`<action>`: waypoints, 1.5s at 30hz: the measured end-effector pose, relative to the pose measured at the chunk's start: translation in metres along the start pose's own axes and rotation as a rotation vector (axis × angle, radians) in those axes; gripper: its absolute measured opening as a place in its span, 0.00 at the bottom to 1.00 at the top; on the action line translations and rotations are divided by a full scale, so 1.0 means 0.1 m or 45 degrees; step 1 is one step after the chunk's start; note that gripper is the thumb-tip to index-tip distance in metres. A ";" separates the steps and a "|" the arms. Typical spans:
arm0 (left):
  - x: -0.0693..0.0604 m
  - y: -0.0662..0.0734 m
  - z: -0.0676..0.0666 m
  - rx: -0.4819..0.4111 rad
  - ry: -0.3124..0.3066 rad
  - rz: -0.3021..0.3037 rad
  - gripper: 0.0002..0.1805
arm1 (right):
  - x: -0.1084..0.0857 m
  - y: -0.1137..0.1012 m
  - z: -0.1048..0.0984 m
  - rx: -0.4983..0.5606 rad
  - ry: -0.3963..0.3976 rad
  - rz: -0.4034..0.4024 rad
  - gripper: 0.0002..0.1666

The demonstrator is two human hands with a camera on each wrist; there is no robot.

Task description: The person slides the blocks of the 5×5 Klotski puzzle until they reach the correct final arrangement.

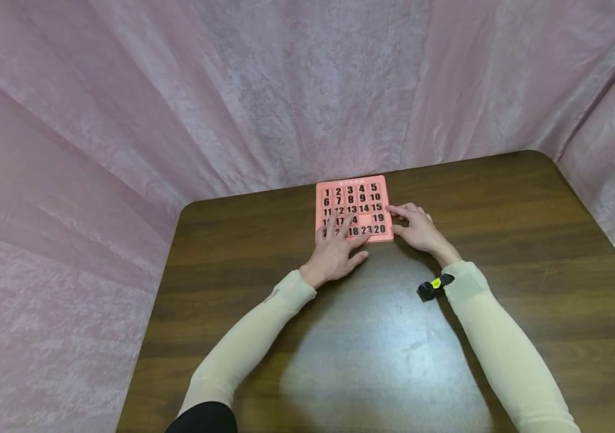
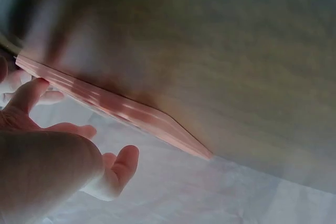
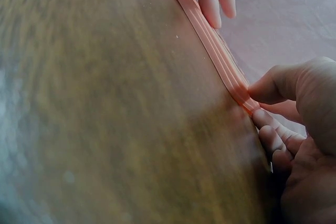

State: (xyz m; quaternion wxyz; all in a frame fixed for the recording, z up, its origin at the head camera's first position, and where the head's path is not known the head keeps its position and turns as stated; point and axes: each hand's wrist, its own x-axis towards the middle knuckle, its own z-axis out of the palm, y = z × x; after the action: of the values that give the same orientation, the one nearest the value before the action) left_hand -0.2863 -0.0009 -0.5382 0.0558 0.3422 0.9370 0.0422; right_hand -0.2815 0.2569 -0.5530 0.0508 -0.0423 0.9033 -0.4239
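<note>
A pink sliding number puzzle (image 1: 343, 181) lies flat near the table's far edge. Black numbers mark its tiles, and one gap shows left of tile 19. Over the lower-left part of the board, my left hand (image 1: 333, 252) spreads its fingers, covering several tiles; its thumb is off the board's near side. In the left wrist view the left hand (image 2: 47, 166) shows below the board's pink edge (image 2: 121, 106). My right hand (image 1: 417, 230) holds the puzzle's right side near the lower corner. The right wrist view shows its thumb (image 3: 275, 83) against the edge, other fingers around the corner.
The brown wooden table (image 1: 253, 240) extends on both sides and toward me. Pink curtains (image 1: 286, 90) hang behind it and at the sides. A black and yellow strap device (image 1: 434, 285) juts out from the right wrist.
</note>
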 end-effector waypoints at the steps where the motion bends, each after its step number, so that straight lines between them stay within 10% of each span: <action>1: 0.00 0.00 0.00 0.005 0.001 -0.004 0.30 | 0.00 0.00 0.00 -0.002 -0.001 0.000 0.34; 21: 0.20 -0.05 -0.04 -0.006 -0.034 -0.073 0.31 | 0.01 0.03 0.03 -0.003 0.013 0.008 0.34; 35: -0.12 -0.12 0.01 0.027 0.052 -0.043 0.35 | 0.00 -0.01 -0.03 -0.006 0.021 0.004 0.34; 45: -0.16 -0.10 -0.03 -0.079 -0.033 -0.050 0.33 | 0.00 0.00 0.01 -0.011 0.005 0.008 0.34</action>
State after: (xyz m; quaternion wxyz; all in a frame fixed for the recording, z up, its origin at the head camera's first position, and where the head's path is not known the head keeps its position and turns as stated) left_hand -0.2812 -0.0189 -0.5355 0.0793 0.3225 0.9409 0.0656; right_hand -0.2810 0.2564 -0.5533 0.0502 -0.0389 0.9054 -0.4198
